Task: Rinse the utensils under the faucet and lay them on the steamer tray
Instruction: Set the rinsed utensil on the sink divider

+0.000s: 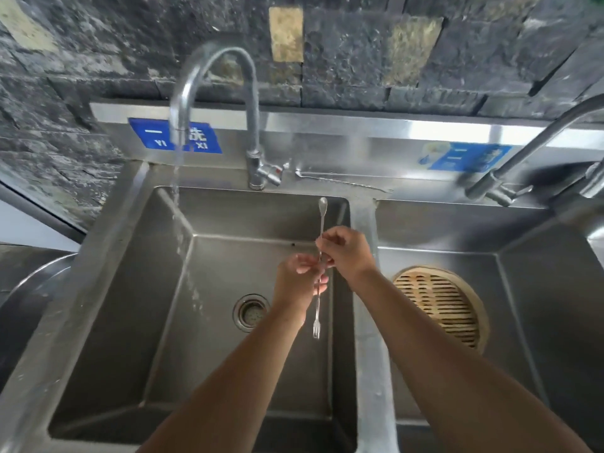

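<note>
Twin-basin steel sink (364, 223), slatted bamboo steamer tray (441, 302) flat on the right basin's floor.

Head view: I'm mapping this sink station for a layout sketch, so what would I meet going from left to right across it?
Running water stream → round metal drain in the left steel basin → thin steel fork held in both hands → steel divider between basins → round bamboo steamer tray in the right basin.

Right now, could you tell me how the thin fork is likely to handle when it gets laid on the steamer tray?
The fork looks thin, rigid metal, so probably light and stiff. It is likely wet and slippery, given the running water. Its narrow stem might slip between the steamer tray slats.
</note>
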{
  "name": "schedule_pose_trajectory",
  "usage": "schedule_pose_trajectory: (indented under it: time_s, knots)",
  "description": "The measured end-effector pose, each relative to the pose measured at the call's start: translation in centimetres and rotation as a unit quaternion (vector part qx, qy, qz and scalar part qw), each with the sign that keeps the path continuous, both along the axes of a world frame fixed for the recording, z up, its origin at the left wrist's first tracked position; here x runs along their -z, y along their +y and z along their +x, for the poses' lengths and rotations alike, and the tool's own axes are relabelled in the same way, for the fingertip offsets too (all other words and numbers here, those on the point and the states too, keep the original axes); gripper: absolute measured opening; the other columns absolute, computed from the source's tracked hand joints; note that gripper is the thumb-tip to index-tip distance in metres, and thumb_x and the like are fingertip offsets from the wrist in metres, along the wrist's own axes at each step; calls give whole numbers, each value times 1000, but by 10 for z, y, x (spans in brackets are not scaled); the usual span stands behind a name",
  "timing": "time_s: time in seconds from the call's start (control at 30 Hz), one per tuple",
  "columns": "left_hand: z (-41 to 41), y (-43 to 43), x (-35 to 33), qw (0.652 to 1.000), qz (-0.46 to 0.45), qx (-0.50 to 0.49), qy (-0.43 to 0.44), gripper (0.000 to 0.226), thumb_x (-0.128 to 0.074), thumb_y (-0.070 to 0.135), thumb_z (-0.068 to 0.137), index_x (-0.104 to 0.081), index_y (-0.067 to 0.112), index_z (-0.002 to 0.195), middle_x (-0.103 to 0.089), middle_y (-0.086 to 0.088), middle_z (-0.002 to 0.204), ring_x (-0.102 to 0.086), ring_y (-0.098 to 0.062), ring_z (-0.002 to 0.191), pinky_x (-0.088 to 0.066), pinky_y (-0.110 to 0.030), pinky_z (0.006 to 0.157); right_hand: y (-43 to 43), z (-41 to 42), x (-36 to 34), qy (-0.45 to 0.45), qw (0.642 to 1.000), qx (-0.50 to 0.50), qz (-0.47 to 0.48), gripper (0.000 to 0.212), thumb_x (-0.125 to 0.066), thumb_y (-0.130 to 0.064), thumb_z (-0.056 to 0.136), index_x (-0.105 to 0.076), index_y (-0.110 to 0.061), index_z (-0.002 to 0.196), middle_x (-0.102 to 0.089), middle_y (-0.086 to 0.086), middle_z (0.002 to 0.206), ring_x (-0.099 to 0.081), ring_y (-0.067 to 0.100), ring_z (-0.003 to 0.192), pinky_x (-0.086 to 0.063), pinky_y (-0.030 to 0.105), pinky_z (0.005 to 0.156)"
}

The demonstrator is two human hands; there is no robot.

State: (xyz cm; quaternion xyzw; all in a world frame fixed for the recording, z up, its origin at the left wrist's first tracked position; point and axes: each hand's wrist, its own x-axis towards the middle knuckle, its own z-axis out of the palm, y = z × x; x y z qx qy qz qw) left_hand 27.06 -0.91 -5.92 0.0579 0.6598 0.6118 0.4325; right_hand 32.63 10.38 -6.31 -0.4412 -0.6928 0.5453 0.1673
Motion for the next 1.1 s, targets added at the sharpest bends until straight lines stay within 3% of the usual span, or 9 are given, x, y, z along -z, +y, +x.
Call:
schedule_pose_trajectory:
  time_s: [0.07,0.17,0.3,0.37,0.47,0.53,0.63,0.8,1.1]
  knots:
    - [17,25,6,999,-33,15,33,5,-63,-1,90,-64,-4,94,-64,-11,71,-53,-15,55,-46,-27,53,27,18,5,-7,1000,5,-1,15,-74,-16,85,-70,-22,71,-65,-4,53,-62,16,51,-57,40,63]
    - [34,64,14,995,-62,54,59,10,-63,1,91,-61,8,83,-63,-2,63,-51,-6,44,-48,-23,48,64,38,15,-25,999,19,-5,13,-74,-14,85,-73,-19,74,-63,-6,49,-58,12,48,-59,46,63]
    - [42,106,25,989,-78,80,99,20,-70,8,87,-63,15,70,-65,-5,60,-53,-12,45,-52,-34,54,106,43,29,-64,998,26,-10,6,-72,-9,85,-75,-9,90,-68,4,61,-65,20,56,-62,44,70]
    - [40,122,31,984,-96,83,126,23,-71,11,87,-64,17,66,-64,-7,57,-55,-20,50,-57,-43,59,122,40,37,-81,996,34,-15,5,-71,-7,82,-73,-6,86,-69,5,56,-66,17,50,-63,40,67]
    - [36,142,43,970,-126,95,186,18,-64,7,87,-68,2,70,-66,-24,65,-58,-31,57,-57,-53,65,140,34,50,-99,994,35,-18,5,-70,-9,79,-71,-7,75,-70,6,54,-69,19,50,-63,43,73]
    - [35,153,48,955,-154,104,232,23,-61,8,86,-68,2,66,-66,-21,62,-63,-38,60,-55,-47,59,150,30,56,-112,993,32,-11,9,-68,-9,77,-71,-6,70,-68,4,50,-68,16,48,-63,44,73]
    - [35,166,54,925,-205,118,297,32,-55,8,84,-58,11,53,-54,-4,49,-56,-30,56,-36,-31,51,161,23,64,-125,992,32,-1,12,-68,-10,78,-71,-5,68,-69,6,53,-69,19,53,-63,46,71]
    - [36,180,57,900,-261,110,332,15,-55,14,88,-68,13,81,-71,-8,85,-64,-31,85,-37,-31,62,173,15,69,-157,987,30,33,13,-67,-14,78,-73,-3,73,-74,14,73,-72,32,77,-61,45,77]
    - [41,188,57,879,-276,117,370,16,-47,14,90,-62,14,86,-70,-10,93,-64,-35,88,-42,-34,64,183,15,74,-161,987,8,19,24,-67,-18,81,-69,5,73,-71,22,72,-71,38,73,-61,49,72]
